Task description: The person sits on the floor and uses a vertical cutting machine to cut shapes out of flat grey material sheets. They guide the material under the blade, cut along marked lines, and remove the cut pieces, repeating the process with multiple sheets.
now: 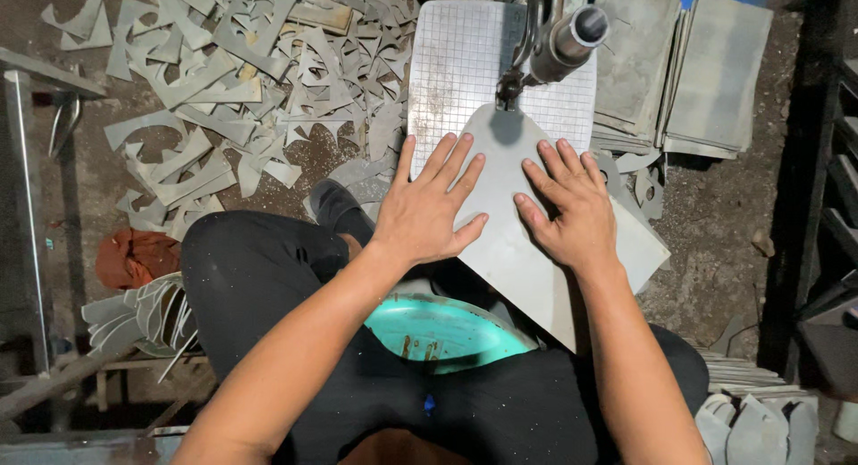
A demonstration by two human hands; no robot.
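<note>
At the far left a red-brown rag (134,255) is lying crumpled on the dirty floor, and just below it a bundle of curved grey cut pieces (143,318) is sticking out beside the person's black-trousered knee (250,277). Above these, a wide heap of grey sheet offcuts (241,81) is spreading across the ground toward the machine. Moving right, the left hand (429,206) is lying flat, fingers spread and released, gripping nothing, pressing palm-down on the left part of a grey metal sheet (518,259). That sheet is resting on the gridded white work table (456,63) of the machine, its rounded upper end sitting right under the machine's head (559,45) and the dark foot (509,90) that is coming down onto it, while its lower corner is hanging out over the person's lap. Beneath the sheet's lower edge, a turquoise round seat rim (447,331) is showing between the thighs. The right hand (567,206) is likewise lying open and flat on the right part of the same sheet, fingers fanned out toward the machine's foot, holding nothing. Further right, a stack of flat rectangular grey sheets (688,67) is leaning on the floor, and at the lower right a few shaped grey blanks (755,429) are standing together beside the person's right thigh.
</note>
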